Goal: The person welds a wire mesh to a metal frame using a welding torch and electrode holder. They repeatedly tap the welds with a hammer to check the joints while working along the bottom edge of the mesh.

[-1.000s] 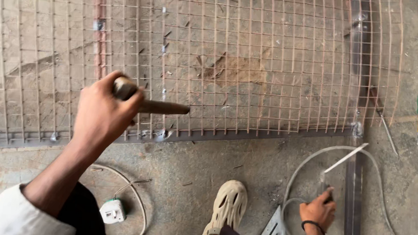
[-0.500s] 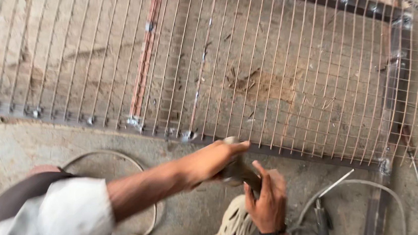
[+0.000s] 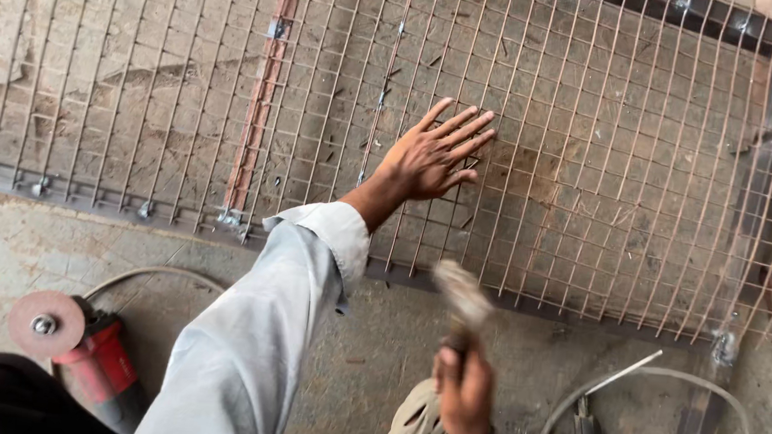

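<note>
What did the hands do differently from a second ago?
The hammer changed hands: the left hand held it over the wire mesh, then passed it over. Now the right hand grips it, blurred, below the mesh edge, and the left hand lies flat and open on the mesh. The right hand let go of the welding holder. The mesh stayed on the floor.

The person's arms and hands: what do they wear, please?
The left arm wears a long, loose, pale grey-blue sleeve with a buttoned cuff. The left hand is bare, without glove or ring. The right hand is bare too, and a thin dark band circles its wrist; no sleeve shows there.
</note>
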